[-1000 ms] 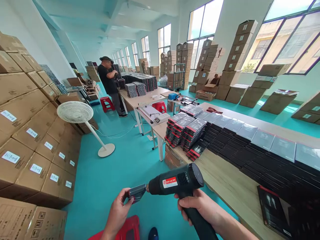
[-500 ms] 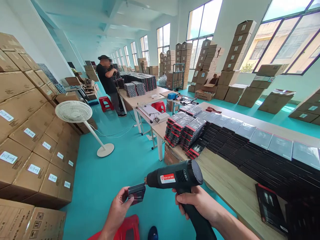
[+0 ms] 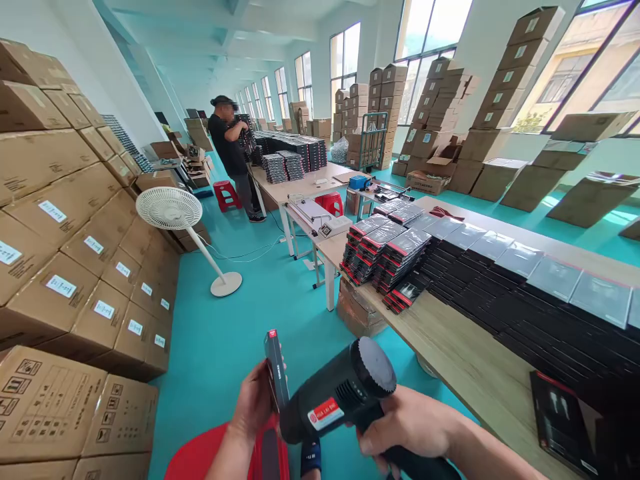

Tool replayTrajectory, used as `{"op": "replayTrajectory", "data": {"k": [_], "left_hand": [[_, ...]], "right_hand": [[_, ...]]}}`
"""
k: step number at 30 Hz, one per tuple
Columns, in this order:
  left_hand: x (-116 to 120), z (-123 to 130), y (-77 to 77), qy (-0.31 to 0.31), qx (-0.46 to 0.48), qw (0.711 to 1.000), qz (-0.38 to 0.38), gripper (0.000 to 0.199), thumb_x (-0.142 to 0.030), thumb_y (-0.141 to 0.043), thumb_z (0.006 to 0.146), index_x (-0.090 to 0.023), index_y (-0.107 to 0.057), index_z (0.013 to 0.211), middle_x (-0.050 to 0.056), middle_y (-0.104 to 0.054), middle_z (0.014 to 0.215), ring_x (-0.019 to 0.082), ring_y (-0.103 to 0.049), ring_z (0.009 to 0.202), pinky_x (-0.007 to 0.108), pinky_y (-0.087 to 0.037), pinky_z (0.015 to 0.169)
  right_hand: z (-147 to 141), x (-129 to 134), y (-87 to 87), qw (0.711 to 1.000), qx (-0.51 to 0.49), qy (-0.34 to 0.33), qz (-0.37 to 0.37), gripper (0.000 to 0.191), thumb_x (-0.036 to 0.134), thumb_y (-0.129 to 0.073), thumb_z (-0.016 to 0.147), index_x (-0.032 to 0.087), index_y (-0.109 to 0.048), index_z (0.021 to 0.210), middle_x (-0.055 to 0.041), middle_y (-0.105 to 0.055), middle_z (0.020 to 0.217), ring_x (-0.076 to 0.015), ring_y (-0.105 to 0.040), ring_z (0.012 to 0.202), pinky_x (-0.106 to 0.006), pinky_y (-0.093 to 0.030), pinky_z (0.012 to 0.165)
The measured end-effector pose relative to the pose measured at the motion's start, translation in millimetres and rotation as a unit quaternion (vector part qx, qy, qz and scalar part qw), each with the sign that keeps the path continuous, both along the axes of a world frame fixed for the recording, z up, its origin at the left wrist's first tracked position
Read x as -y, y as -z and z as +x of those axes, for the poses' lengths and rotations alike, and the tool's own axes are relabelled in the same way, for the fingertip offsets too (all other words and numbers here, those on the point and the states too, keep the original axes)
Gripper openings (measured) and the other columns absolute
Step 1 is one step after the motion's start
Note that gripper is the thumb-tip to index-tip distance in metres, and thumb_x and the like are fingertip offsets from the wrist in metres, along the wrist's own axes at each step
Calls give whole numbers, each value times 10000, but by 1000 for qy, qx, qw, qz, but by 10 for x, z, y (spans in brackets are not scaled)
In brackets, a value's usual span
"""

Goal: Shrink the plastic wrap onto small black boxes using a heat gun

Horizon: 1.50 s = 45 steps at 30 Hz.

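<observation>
My right hand [image 3: 400, 427] is wrapped round the handle of a black heat gun [image 3: 350, 383] with a red and white label. Its barrel slants down to the left, and the nozzle end is hidden. In my left hand [image 3: 253, 400] a thin black box [image 3: 276, 367] with a red end stands nearly upright, its narrow edge towards me. The heat gun's front overlaps the lower part of the box in view; I cannot tell whether they touch.
To my right a wooden table [image 3: 450, 353] carries stacks of black and red boxes [image 3: 380, 247]. A white fan [image 3: 170, 208] and piled cartons [image 3: 100, 267] stand on the left. Below me is a red stool [image 3: 200, 457]. A person [image 3: 231, 153] stands at a farther table.
My left hand has turned the box from lying sideways to nearly upright. The heat gun has tilted nose-down and moved slightly lower. The view has shifted left.
</observation>
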<state>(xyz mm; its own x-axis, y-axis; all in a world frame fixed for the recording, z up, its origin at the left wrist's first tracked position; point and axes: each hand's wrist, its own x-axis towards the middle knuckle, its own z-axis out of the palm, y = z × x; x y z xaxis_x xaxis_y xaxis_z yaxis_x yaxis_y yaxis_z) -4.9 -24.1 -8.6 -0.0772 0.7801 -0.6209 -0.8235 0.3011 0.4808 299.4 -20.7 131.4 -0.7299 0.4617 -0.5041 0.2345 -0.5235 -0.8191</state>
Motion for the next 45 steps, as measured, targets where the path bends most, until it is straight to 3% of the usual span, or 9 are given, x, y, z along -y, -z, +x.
{"op": "replayTrajectory", "data": {"k": [3,8,12,16,23,27,31,36,45], "left_hand": [[27,14,31,10,-15,1000,16,319,-273,-597,919,-145,-644,1208,67,-739,850,170,-702,670,252,-542,521],[83,52,144,67,46,997,-5,533,-617,-612,849,-169,-662,1133,155,-744,977,240,-717,776,243,-478,428],[80,54,220,95,93,991,12,698,-798,-541,766,-196,-687,1088,164,-761,968,356,-720,946,413,-589,620],[67,28,208,103,103,987,74,622,-665,-576,821,-200,-643,1228,154,-726,1201,338,-653,1174,436,-563,898],[9,33,115,120,119,982,86,470,-396,-563,901,-207,-598,1330,118,-666,1353,315,-623,1243,441,-548,947],[-177,25,150,153,114,982,-12,463,-457,-581,879,-134,-666,1200,170,-762,1114,365,-722,1025,478,-595,814],[-399,-63,273,16,42,996,-76,396,-427,-561,890,-122,-660,1123,126,-752,786,314,-741,733,474,-607,689],[-504,-204,459,-94,-2,990,-104,498,-384,-400,945,-70,-532,1308,133,-733,878,279,-728,701,463,-599,693],[-630,-188,517,-45,-62,994,-79,420,-318,-369,933,-62,-596,1177,137,-733,788,294,-729,740,455,-587,722]], "right_hand": [[77,-56,52,999,33,-13,14,153,180,-670,594,172,-624,740,38,-592,488,-111,-494,417,-224,-404,412],[-246,-286,32,988,-10,151,12,247,265,-676,631,182,-602,851,23,-636,644,-137,-584,529,-242,-467,458],[-405,-275,-19,995,-41,94,-6,211,227,-696,612,182,-638,810,20,-637,601,-141,-579,495,-233,-441,435],[-73,-102,67,999,15,-25,-33,164,132,-702,567,187,-671,717,46,-608,518,-101,-503,417,-193,-334,377],[-58,-287,394,971,36,237,11,246,326,-651,666,187,-595,861,27,-613,676,-118,-561,544,-236,-441,484],[-334,-349,231,977,-21,212,0,327,322,-701,625,166,-615,899,-1,-641,698,-145,-590,569,-263,-455,508],[-200,-84,121,992,-7,125,-14,264,219,-695,574,149,-640,823,2,-621,588,-143,-551,497,-256,-407,477],[-53,236,348,969,63,239,20,239,326,-636,677,187,-609,870,27,-582,565,-152,-502,514,-291,-405,524],[-459,266,384,960,62,270,29,263,416,-678,716,188,-635,839,4,-595,622,-171,-521,580,-317,-414,596]]}}
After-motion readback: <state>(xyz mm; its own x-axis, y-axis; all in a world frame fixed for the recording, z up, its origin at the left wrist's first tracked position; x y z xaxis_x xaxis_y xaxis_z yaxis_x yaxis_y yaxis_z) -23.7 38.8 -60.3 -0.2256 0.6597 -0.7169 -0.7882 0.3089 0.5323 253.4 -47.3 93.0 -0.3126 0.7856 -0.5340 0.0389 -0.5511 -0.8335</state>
